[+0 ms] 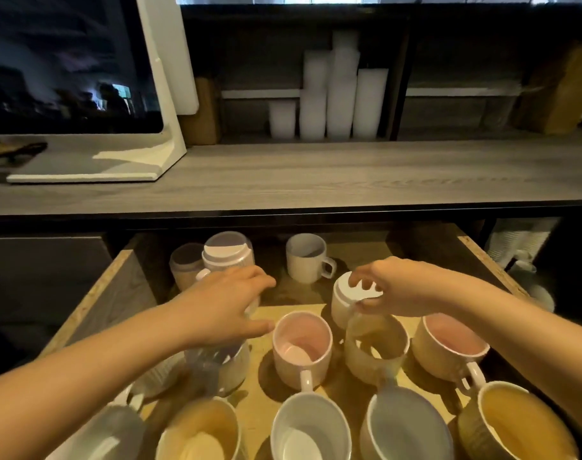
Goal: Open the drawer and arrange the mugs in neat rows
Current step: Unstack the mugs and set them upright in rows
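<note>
Drawer [94,293] stands pulled out under the grey wood-grain counter [316,177]; chipboard edges show on both sides. We count mugs across its floor in rough lines.

Right hand [399,287]: reaching in from the right, fingertips [359,283] hooked over the rim of a cream mug [342,303], thumb below on its near side. A narrow pinch on the rim. That mug sits mid-drawer, just behind the tan mug [376,350].

Left hand [223,303]: palm down, fingers curled over something pale and blurred at the left-centre of the drawer. We cannot tell whether it grips the thing or only covers it. A ribbed clear mug [226,363] shows beneath the wrist.

Middle line, left to right: pink mug [301,346], the tan mug, then a tan mug with pink lining [449,346]. All three have handles turned toward us.

Near line, left to right, partly cut by the frame edge: grey mug [110,436], yellow-lined mug [200,429], white mug [311,429], blue-grey mug [405,429], ochre mug [522,423].

Back of drawer: a small white mug [308,258] alone, handle to the right, and at the left a lidded clear jar [228,254] touching a brownish jar [185,263].

On the counter: a dark monitor [67,68] on a white stand [143,161]. On the shelf behind, stacks of white cups [339,94].
</note>
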Demonstrator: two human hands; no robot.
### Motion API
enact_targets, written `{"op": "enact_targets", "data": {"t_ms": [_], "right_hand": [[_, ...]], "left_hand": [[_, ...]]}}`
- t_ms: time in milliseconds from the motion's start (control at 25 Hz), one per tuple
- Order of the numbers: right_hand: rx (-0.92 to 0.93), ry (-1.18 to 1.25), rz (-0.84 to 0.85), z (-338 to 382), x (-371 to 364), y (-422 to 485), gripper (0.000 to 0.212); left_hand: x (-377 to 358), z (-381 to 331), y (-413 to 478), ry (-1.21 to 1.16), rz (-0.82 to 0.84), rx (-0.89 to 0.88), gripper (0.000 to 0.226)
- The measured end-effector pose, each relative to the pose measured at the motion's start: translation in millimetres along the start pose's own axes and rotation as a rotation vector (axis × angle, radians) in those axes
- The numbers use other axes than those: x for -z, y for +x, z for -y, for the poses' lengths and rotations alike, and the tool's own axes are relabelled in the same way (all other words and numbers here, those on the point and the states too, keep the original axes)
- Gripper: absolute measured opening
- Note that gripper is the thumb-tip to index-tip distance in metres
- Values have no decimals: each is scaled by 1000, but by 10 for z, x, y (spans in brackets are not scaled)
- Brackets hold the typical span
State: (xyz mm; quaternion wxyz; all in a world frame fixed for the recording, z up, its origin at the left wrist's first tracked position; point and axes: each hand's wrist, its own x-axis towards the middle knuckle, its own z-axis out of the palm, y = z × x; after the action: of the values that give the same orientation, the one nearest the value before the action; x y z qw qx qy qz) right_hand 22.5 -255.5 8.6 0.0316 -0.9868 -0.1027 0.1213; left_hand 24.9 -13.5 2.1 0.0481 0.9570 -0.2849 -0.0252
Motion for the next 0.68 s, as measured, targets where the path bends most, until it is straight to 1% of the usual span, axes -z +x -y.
{"op": "enact_targets", "data": {"t_ms": [80, 160, 240, 280, 360, 400, 480, 560, 680], "right_hand": [[36, -8, -1, 183, 0, 150, 44], [89, 51, -20, 365, -24, 340, 41], [118, 131, -34, 546, -51, 549, 47], [126, 164, -44, 637, -73, 657, 53], [131, 242, -59, 806, -118, 873, 64], [133, 295, -68, 874, -138, 967, 68], [115, 416, -85, 988, -165, 1108, 74], [81, 525, -93, 1058, -205, 1208, 73], [85, 656, -72, 1092, -307, 1319, 61]], "left_hand": [[33, 231, -76, -11, -44, 62, 60], [48, 428, -110, -68, -130, 164, 49], [28, 570, -101, -93, -214, 277, 45], [3, 632, -90, -92, -229, 329, 48], [-83, 737, -59, -112, -210, 405, 68], [-133, 780, -37, -138, -185, 424, 81], [-188, 844, 7, -192, -137, 425, 93], [-200, 885, 52, -236, -110, 389, 98], [-235, 909, 118, -359, -71, 331, 99]]}}
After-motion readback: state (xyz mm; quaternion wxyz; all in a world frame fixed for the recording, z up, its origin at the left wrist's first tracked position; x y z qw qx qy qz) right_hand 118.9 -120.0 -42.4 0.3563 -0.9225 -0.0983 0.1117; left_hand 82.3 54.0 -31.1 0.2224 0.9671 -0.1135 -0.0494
